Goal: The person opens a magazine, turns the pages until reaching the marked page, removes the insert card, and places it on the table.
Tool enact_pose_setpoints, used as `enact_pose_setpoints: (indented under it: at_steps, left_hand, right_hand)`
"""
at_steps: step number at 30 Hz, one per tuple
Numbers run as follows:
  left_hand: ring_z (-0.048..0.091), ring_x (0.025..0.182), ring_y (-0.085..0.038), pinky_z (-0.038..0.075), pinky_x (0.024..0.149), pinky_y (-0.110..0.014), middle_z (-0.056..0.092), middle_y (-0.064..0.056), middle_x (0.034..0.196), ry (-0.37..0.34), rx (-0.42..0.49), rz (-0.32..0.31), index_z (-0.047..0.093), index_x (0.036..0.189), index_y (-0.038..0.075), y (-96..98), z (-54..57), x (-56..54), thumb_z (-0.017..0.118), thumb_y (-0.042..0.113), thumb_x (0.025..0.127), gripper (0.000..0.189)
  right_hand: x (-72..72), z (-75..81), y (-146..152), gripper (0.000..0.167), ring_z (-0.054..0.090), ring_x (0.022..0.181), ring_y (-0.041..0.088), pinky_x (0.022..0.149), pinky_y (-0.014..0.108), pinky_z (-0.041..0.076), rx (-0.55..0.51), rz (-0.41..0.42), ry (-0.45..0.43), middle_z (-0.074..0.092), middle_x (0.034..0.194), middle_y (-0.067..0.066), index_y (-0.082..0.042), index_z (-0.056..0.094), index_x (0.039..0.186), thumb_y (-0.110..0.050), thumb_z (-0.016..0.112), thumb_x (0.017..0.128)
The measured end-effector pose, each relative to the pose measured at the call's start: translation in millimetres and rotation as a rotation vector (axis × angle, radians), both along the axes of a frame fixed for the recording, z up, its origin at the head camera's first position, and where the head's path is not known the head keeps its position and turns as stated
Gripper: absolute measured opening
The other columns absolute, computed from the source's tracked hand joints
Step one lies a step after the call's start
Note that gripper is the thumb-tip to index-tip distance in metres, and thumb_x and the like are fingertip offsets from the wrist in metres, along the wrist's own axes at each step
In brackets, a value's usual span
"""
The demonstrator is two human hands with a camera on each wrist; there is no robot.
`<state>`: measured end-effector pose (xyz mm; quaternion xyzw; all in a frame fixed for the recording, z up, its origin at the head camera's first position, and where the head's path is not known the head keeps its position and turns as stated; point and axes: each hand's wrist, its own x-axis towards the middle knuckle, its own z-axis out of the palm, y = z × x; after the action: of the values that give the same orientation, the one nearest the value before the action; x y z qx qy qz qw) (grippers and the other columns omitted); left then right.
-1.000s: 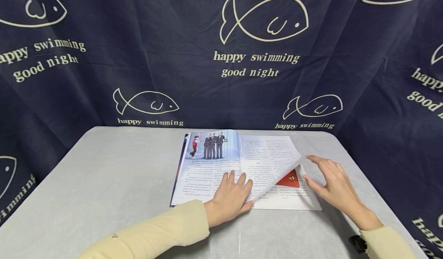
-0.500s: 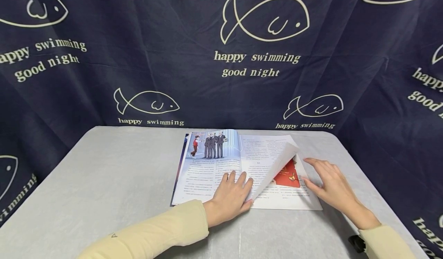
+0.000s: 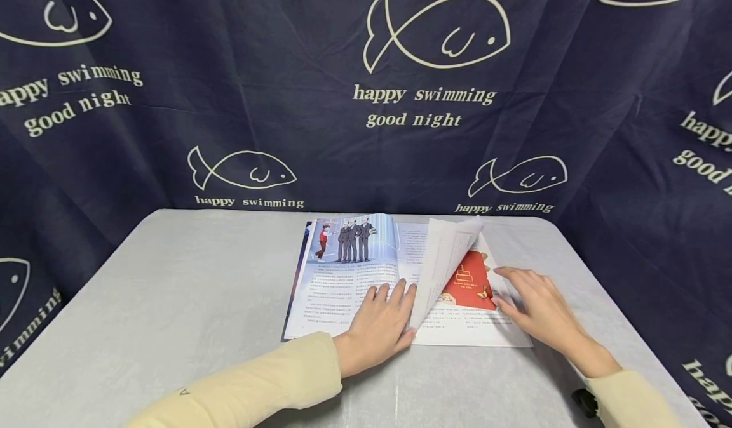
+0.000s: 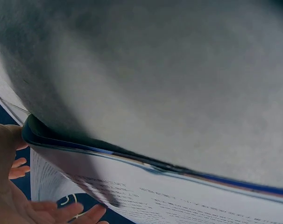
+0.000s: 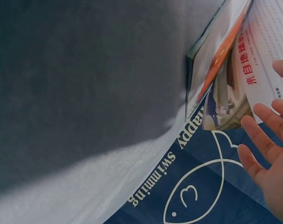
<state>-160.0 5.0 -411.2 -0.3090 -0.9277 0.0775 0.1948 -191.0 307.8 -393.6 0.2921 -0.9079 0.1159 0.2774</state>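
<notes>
An open magazine lies on the table, its left page showing a cartoon of people in suits. My left hand rests on it beside the spine, fingers straight, thumb at the near edge. A loose page stands curled up and leans left. On the right page lies a red birthday card with a cake outline and a small gold figure. My right hand is at the card's right side, fingers spread and fingertips right at its edge. In the right wrist view, the right hand is beside a page with red lettering.
The grey table extends around the magazine on all sides. A dark blue cloth with fish outlines and lettering hangs behind it. A black band is at the right sleeve.
The loose page has lifted and swung left, showing more of the red card. My right hand has shifted slightly left toward the card. My left hand stays almost in place.
</notes>
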Motion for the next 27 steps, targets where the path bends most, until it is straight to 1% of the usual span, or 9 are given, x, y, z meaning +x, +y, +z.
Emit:
enact_pose_setpoints:
  at_steps: [5, 9, 13, 17, 20, 25, 27]
  left_hand:
    - [0.048, 0.117, -0.029, 0.041, 0.093, -0.041, 0.038, -0.014, 0.141, 0.015, 0.033, 0.022, 0.021, 0.143, 0.002, 0.4, 0.6, 0.2, 0.05, 0.055, 0.082, 0.086]
    - [0.044, 0.122, -0.031, 0.039, 0.095, -0.042, 0.03, -0.017, 0.145, 0.038, 0.061, 0.03, 0.017, 0.144, -0.001, 1.0, 0.6, -0.1, 0.054, 0.057, 0.079, 0.095]
    - [0.035, 0.129, -0.033, 0.036, 0.099, -0.043, 0.021, -0.019, 0.149, 0.042, 0.074, 0.037, 0.015, 0.144, 0.0, 1.5, 0.5, -0.3, 0.056, 0.058, 0.077, 0.098]
    - [0.026, 0.135, -0.035, 0.032, 0.104, -0.044, 0.013, -0.02, 0.151, 0.033, 0.074, 0.039, 0.014, 0.145, 0.003, 1.3, 0.8, -0.1, 0.057, 0.058, 0.077, 0.098]
    - [0.019, 0.138, -0.036, 0.029, 0.106, -0.045, 0.008, -0.021, 0.152, 0.026, 0.074, 0.028, 0.014, 0.146, 0.006, 0.7, 1.8, 0.2, 0.056, 0.056, 0.078, 0.094]
    - [0.01, 0.14, -0.037, 0.024, 0.109, -0.047, 0.004, -0.018, 0.153, 0.008, 0.072, 0.001, 0.019, 0.146, 0.013, -0.3, 3.2, 0.4, 0.054, 0.051, 0.081, 0.084]
    - [0.01, 0.14, -0.037, 0.024, 0.109, -0.048, 0.004, -0.017, 0.153, 0.005, 0.068, -0.012, 0.021, 0.146, 0.016, -0.5, 3.2, -0.2, 0.054, 0.049, 0.081, 0.08]
  right_hand:
    - [-0.8, -1.8, -1.8, 0.05, 0.056, 0.095, 0.028, 0.074, 0.038, 0.034, 0.022, -0.004, -0.015, 0.063, 0.106, 0.012, -0.003, 0.058, 0.111, -0.016, 0.074, 0.066]
    - [-1.5, -2.4, -4.0, 0.05, 0.057, 0.094, 0.029, 0.073, 0.04, 0.036, 0.038, -0.004, -0.028, 0.063, 0.106, 0.012, -0.002, 0.058, 0.111, -0.016, 0.074, 0.066]
    - [-2.8, -2.7, -5.4, 0.049, 0.057, 0.095, 0.029, 0.074, 0.041, 0.036, 0.047, -0.006, -0.048, 0.063, 0.106, 0.012, -0.001, 0.058, 0.111, -0.016, 0.073, 0.067]
    - [-4.9, -3.2, -6.1, 0.048, 0.057, 0.096, 0.03, 0.075, 0.042, 0.036, 0.05, -0.008, -0.06, 0.063, 0.106, 0.012, -0.002, 0.058, 0.11, -0.016, 0.073, 0.067]
    - [-7.2, -3.7, -6.6, 0.047, 0.057, 0.096, 0.03, 0.075, 0.043, 0.037, 0.055, -0.01, -0.07, 0.063, 0.106, 0.012, -0.003, 0.058, 0.11, -0.017, 0.073, 0.067]
    - [-11.6, -3.6, -7.7, 0.046, 0.057, 0.095, 0.029, 0.076, 0.044, 0.038, 0.069, -0.017, -0.097, 0.063, 0.105, 0.011, -0.004, 0.058, 0.11, -0.019, 0.073, 0.069]
    - [-13.2, -2.9, -8.5, 0.045, 0.058, 0.095, 0.03, 0.076, 0.045, 0.038, 0.076, -0.02, -0.106, 0.063, 0.105, 0.011, -0.004, 0.058, 0.11, -0.02, 0.073, 0.07]
